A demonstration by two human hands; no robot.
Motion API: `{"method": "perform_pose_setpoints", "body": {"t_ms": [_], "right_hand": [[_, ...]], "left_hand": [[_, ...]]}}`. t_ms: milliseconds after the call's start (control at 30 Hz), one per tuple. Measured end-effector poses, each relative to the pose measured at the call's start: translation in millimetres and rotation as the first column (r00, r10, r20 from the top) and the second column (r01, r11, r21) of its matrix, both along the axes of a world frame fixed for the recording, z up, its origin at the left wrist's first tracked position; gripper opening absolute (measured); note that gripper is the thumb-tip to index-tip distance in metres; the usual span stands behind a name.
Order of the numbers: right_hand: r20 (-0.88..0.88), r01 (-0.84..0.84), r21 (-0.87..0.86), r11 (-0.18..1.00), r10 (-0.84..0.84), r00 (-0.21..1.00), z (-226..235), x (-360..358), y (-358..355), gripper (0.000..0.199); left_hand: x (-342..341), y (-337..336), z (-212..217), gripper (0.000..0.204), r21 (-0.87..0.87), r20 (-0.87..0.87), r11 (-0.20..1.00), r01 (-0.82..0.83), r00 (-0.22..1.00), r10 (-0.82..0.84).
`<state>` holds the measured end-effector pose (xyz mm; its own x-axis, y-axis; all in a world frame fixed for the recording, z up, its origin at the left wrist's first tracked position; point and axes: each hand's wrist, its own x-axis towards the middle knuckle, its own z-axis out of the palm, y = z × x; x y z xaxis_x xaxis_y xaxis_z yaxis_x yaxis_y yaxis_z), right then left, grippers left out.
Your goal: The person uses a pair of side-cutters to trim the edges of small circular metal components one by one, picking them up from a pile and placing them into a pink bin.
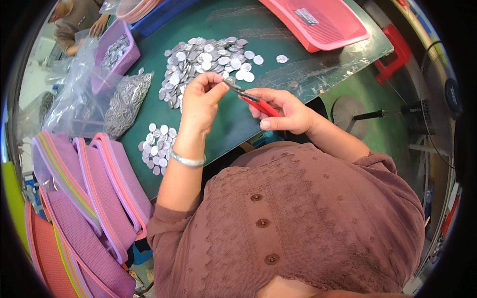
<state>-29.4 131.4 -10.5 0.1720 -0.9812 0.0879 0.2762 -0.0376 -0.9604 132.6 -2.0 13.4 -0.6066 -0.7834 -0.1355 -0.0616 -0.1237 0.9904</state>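
Red-handled pliers [262, 105] are gripped in my right hand [288, 111], their jaws pointing up and left. My left hand [201, 97] pinches a small silvery metal piece [230, 81] between thumb and forefinger, right at the tip of the jaws. Fingers and jaws partly cover that piece, so its exact shape is hard to make out. Just beyond my left hand spreads a large heap of flat silver oval discs [206, 58]. A smaller group of similar discs [159, 149] lies left of my left forearm.
A pink tray [328, 30] sits at the far right of the green table [268, 37]. Leftward are a bag of metal rings [130, 102] and a purple basket [126, 54]. Pink and purple baskets [84, 223] are stacked at lower left. Another person [82, 25] works at far left.
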Motion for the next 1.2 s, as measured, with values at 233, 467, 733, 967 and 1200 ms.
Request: {"method": "perform_pose_setpoints", "body": {"t_ms": [233, 467, 733, 967, 1200], "right_hand": [[0.006, 0.042, -0.004, 0.999, -0.042, 0.999, -4, -17, 20, 0.065], [0.033, 0.151, -0.011, 0.988, -0.151, 0.988, -6, -32, 33, 0.067], [0.133, 0.198, 0.024, 0.98, -0.199, 0.971, -10, -36, 31, 0.065], [0.072, 0.155, -0.015, 0.988, -0.154, 0.985, -12, -35, 22, 0.063], [0.039, 0.11, -0.002, 0.994, -0.11, 0.993, -7, -22, 7, 0.061]], "left_hand": [[-95, -10, -5, 0.012, -0.395, 0.353, 0.875, 0.28, 0.926, -0.137], [-152, 1, -25, 0.009, -0.719, 0.45, 0.593, 0.363, 0.893, -0.002], [-110, -16, -26, 0.018, -0.814, 0.211, 0.559, 0.157, 0.977, 0.033], [2, -36, -9, 0.025, -0.822, 0.516, 0.51, 0.253, 0.708, 0.482], [14, -23, -14, 0.026, -0.8, 0.567, 0.52, 0.3, 0.661, 0.491]]}}
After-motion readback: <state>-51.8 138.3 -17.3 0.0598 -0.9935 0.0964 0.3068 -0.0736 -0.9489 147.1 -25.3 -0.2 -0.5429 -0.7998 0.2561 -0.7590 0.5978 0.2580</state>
